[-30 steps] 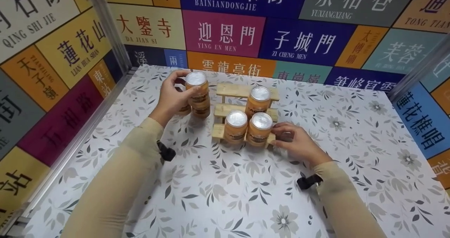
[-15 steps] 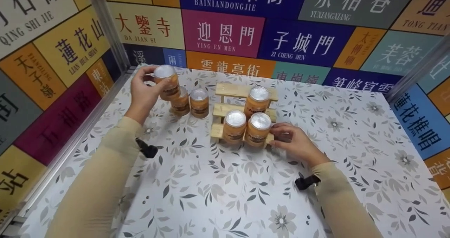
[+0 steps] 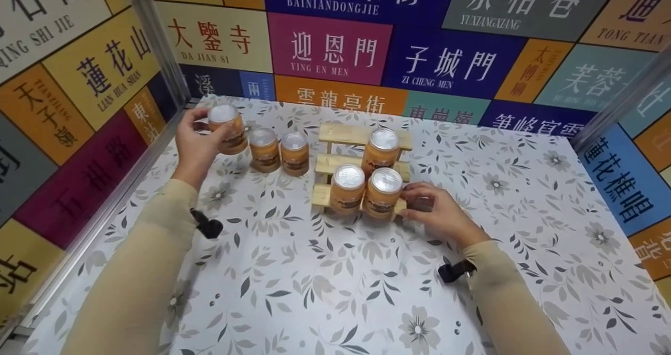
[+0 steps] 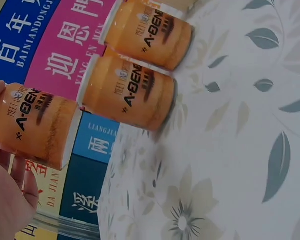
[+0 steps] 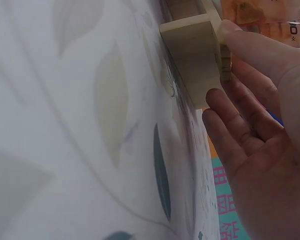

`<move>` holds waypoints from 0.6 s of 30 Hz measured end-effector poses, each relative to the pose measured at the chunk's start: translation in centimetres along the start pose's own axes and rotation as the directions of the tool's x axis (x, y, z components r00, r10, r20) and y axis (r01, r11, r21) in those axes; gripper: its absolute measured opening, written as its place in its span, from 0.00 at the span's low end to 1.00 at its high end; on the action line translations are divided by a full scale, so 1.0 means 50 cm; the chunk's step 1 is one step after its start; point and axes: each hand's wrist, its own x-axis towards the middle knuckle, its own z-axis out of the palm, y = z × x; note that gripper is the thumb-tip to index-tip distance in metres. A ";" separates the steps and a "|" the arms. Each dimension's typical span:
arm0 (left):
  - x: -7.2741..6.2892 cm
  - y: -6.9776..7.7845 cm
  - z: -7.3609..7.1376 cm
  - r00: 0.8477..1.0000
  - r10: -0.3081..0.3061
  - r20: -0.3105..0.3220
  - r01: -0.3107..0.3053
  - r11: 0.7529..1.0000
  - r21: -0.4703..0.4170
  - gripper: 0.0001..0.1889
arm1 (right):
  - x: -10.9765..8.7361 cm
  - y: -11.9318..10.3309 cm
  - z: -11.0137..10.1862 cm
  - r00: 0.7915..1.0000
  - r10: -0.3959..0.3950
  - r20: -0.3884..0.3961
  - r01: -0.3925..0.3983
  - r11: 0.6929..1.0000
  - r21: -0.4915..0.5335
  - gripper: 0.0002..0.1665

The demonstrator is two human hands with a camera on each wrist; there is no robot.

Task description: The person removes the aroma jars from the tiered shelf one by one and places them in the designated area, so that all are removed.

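Found left hand (image 3: 194,142) pinching, between thumb and fingers, an orange cylindrical jar with a silvery lid (image 3: 236,139), held at far left, base apparently clear of the white leaf-patterned table (image 3: 325,281). Noted a second matching jar (image 3: 264,154) and a third jar (image 3: 295,157) standing upright just to its right. Found right hand (image 3: 443,216) bent about the right end of a pale wooden stepped rack (image 3: 322,195), apparently pinching it; could not tell how firmly. Counted three jars (image 3: 347,192) aboard, two on the lowest step, one behind. Judged dropping possible from a slackened pinch on curved sides, knocking of the second jar from sideways drift, and toppling of the rack's load from a right-hand tug.
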 end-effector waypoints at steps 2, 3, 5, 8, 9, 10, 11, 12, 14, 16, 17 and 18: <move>-0.001 -0.010 -0.003 1.000 -0.008 -0.001 0.008 1.000 0.028 0.28 | 0.001 0.001 0.000 1.000 -0.017 0.003 0.017 1.000 0.015 0.22; -0.001 -0.016 -0.004 1.000 -0.012 0.000 0.012 0.999 0.038 0.29 | 0.001 0.002 -0.001 1.000 -0.025 0.003 0.025 0.999 0.025 0.22; -0.001 -0.029 -0.007 1.000 -0.015 -0.002 0.015 0.997 0.070 0.29 | 0.001 0.003 0.001 0.999 -0.041 0.006 0.041 0.998 0.043 0.21; -0.003 -0.047 -0.008 1.000 -0.030 0.002 0.029 0.994 0.105 0.31 | 0.002 0.005 0.001 0.999 -0.042 0.006 0.042 0.998 0.046 0.22; -0.003 -0.052 -0.008 0.999 -0.037 0.004 0.036 0.993 0.112 0.31 | 0.002 0.005 0.000 0.999 -0.039 0.005 0.039 0.998 0.044 0.22; -0.004 -0.057 -0.007 0.999 -0.042 0.007 0.041 0.992 0.118 0.31 | 0.002 0.006 0.000 0.999 -0.039 0.006 0.039 0.998 0.042 0.22; -0.005 -0.061 -0.006 0.999 -0.049 0.012 0.047 0.992 0.120 0.32 | 0.002 0.007 0.000 0.999 -0.040 0.006 0.039 0.999 0.037 0.22; -0.006 -0.064 -0.005 0.998 -0.055 0.019 0.053 0.991 0.121 0.32 | 0.002 0.007 0.000 0.999 -0.041 0.006 0.041 0.999 0.032 0.22; -0.007 -0.070 0.000 0.997 -0.066 0.025 0.063 0.991 0.122 0.33 | 0.002 0.007 0.000 0.999 -0.044 0.003 0.044 0.999 0.027 0.22; -0.007 -0.075 0.004 0.997 -0.069 0.033 0.064 0.991 0.119 0.33 | 0.002 0.008 0.001 0.999 -0.045 0.000 0.045 0.999 0.024 0.22; -0.007 -0.078 0.005 0.997 -0.068 0.037 0.063 0.991 0.119 0.33 | 0.002 0.007 0.002 0.999 -0.043 -0.001 0.043 0.999 0.020 0.22; -0.006 -0.081 0.007 0.997 -0.071 0.042 0.065 0.991 0.117 0.34 | 0.002 0.007 0.002 0.999 -0.039 -0.003 0.039 0.999 0.019 0.22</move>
